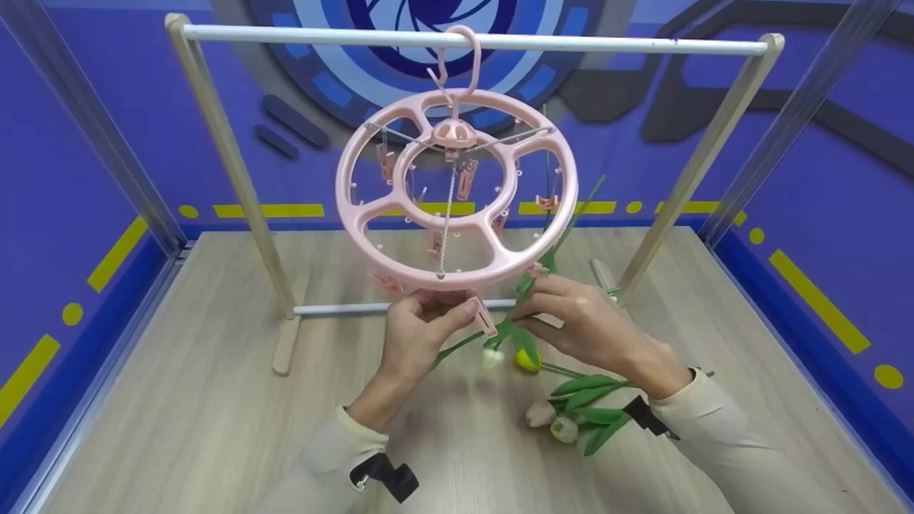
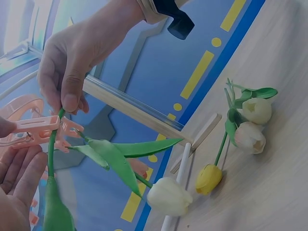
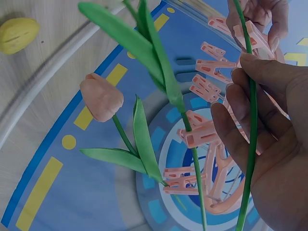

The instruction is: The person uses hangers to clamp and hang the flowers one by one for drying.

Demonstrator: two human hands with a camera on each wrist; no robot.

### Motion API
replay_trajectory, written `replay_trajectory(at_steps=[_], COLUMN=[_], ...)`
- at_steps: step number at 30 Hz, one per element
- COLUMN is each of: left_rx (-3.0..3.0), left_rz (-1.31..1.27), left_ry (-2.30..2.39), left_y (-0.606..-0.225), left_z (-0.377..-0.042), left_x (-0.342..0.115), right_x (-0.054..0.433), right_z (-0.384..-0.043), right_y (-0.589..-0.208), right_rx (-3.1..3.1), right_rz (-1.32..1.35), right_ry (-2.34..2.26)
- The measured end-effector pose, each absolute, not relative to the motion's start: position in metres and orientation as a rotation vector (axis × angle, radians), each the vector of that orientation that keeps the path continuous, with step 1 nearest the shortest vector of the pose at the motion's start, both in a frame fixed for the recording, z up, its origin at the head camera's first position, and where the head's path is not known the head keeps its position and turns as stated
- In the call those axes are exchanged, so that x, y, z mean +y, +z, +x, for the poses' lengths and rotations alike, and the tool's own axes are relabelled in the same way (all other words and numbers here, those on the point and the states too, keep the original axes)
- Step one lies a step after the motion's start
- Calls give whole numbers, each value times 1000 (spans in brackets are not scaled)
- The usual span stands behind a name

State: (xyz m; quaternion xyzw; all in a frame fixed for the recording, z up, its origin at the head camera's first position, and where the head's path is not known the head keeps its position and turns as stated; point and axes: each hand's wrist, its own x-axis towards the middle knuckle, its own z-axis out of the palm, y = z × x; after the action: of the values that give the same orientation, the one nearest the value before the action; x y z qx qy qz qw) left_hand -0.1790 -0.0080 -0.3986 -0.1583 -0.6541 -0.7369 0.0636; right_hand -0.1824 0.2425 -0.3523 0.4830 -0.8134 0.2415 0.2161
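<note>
A pale wood-grain tabletop fills the bottom of my head view, carrying a wood-and-white drying rack. I see the round pink clip hanger hooked over the rack's top bar. Using that hanger as my dial, the right hand sits between four and five o'clock, the left hand between six and seven. Two pale tulips lie well out at five, a yellow tulip nearer in, and a white tulip hangs towards six. My right fingertips pinch a leafy green stem; my left ones pinch a pink clothespin near six. The stem crosses the clothespin's tip; whether it's clamped, I can't tell.
</note>
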Motion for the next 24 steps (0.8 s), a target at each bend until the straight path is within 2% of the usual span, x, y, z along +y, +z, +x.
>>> replay_trajectory(at_steps=[13,24], left_rx=[-2089,-2147], left_rz=[-434,-276], left_ry=[-2170,-2027], left_y=[-401,-424], left_z=[-175,-168], left_x=[-24,-55], right_x=[252,271], right_z=[-182,-184], right_y=[-353,-352], right_rx=[-2269,-2244], right_rz=[1342,1274], right_ry=[681,636])
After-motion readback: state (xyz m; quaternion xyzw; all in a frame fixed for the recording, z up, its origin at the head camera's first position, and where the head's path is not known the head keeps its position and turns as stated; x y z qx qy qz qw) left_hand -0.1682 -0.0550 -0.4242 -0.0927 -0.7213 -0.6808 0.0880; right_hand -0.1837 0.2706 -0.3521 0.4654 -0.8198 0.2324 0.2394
